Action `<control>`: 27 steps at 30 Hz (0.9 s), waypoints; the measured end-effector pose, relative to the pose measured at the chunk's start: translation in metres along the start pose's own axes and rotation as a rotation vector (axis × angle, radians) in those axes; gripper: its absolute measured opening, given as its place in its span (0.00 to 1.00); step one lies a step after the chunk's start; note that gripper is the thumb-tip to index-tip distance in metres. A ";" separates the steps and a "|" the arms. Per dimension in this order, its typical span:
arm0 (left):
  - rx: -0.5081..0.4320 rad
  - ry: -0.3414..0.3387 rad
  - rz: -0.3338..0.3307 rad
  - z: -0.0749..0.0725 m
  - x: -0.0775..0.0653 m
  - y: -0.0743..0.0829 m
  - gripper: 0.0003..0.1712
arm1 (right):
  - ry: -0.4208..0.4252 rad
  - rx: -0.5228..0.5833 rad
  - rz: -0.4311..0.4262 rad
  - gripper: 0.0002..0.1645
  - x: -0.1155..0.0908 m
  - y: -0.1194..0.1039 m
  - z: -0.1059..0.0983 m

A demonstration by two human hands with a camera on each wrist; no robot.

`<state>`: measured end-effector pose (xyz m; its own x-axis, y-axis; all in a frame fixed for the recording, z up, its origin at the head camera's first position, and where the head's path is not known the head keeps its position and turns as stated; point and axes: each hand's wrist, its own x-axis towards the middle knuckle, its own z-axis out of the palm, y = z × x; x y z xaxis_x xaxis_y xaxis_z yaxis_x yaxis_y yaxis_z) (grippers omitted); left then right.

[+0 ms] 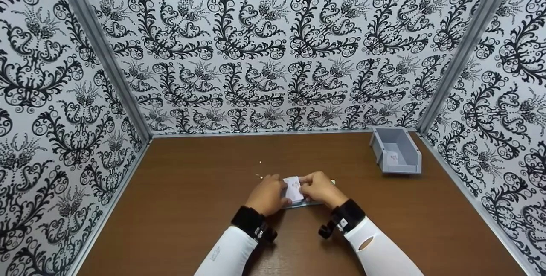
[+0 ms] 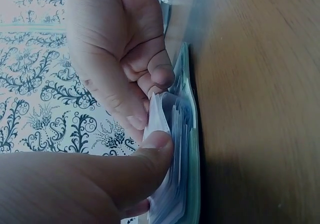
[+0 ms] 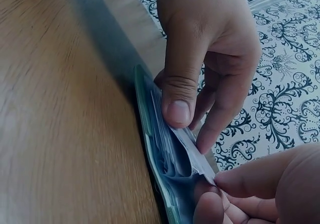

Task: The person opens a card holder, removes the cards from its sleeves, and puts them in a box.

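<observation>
White sleeves (image 1: 228, 252) and black wrist straps (image 1: 248, 220) reach in over the desk (image 1: 183, 195). Left hand (image 1: 266, 197) and right hand (image 1: 323, 188) face each other, knuckles arched. The left, nearly closed, pinches a page edge of a card booklet (image 2: 195, 154); the right, nearly closed, has a thin white card (image 1: 293, 188) between thumb and fingers. How deep this sits in its pocket cannot be told. The booklet, flexible, green-edged, with thick clear plastic pages, lies midway between the desk's left and right edges. White specks (image 1: 260, 177) lie just beyond the left hand. Near the far right corner stands 1 smooth grey bin (image 1: 408, 148), with 1 printed card (image 1: 391, 158) inside. Black-scrolled wallpaper (image 1: 264, 54) rises behind the far edge.
</observation>
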<state>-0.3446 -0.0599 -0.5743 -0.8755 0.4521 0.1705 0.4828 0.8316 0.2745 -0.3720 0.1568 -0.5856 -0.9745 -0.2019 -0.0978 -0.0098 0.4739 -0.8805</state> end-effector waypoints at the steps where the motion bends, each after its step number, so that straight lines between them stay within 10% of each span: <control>1: 0.000 0.000 0.000 0.000 0.000 0.000 0.23 | -0.004 -0.001 -0.004 0.29 0.000 0.000 -0.001; 27: -0.004 -0.008 -0.028 0.004 0.000 -0.002 0.22 | -0.031 0.093 0.016 0.20 0.004 0.003 -0.006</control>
<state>-0.3455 -0.0605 -0.5785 -0.8888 0.4313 0.1549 0.4582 0.8425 0.2833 -0.3770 0.1629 -0.5855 -0.9670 -0.2219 -0.1252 0.0281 0.3955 -0.9180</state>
